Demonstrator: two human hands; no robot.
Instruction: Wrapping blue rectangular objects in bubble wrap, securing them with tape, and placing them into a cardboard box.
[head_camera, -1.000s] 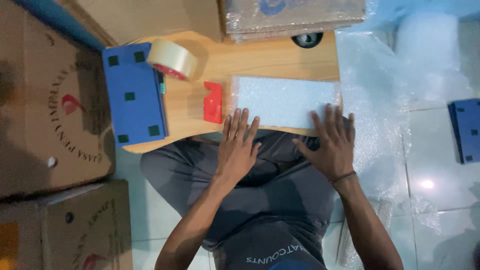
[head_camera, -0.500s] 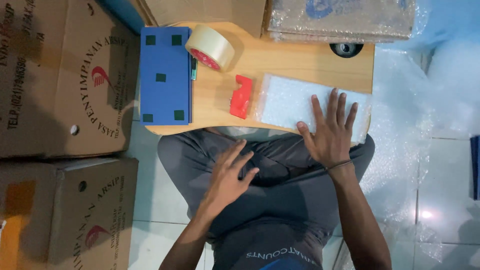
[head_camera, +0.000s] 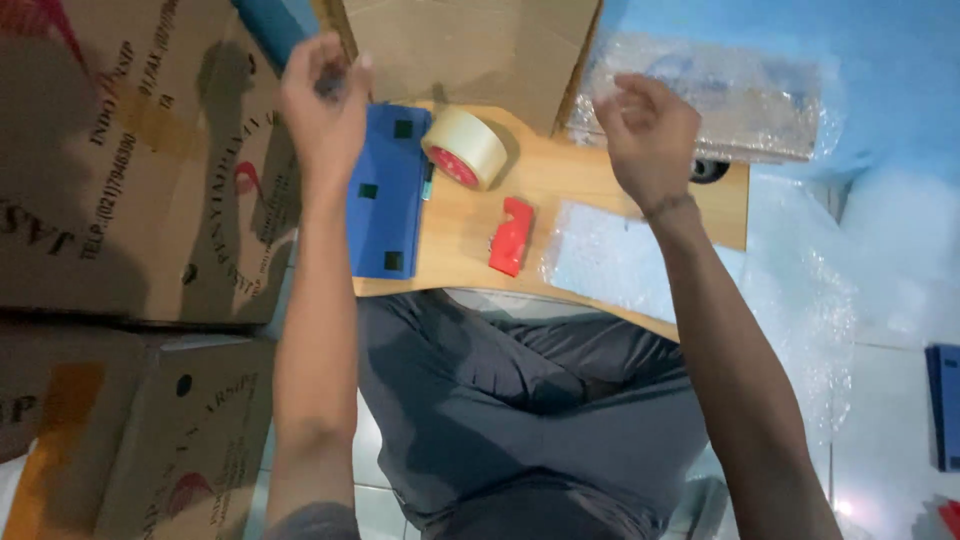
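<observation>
Both hands are raised above the counter (head_camera: 620, 205). Left hand (head_camera: 322, 100) pinches a small dark item, unidentifiable; right hand (head_camera: 648, 130) curls loosely, empty. Keep the pinch firm over the blue box (head_camera: 385, 200).

The flat box (head_camera: 387, 190) is blue with small dark green squares. The tape roll (head_camera: 465, 147) is beige with a red core. The cutter (head_camera: 511, 236) is red, the board (head_camera: 560, 190) light wood, the trousers (head_camera: 530, 400) dark grey.
</observation>
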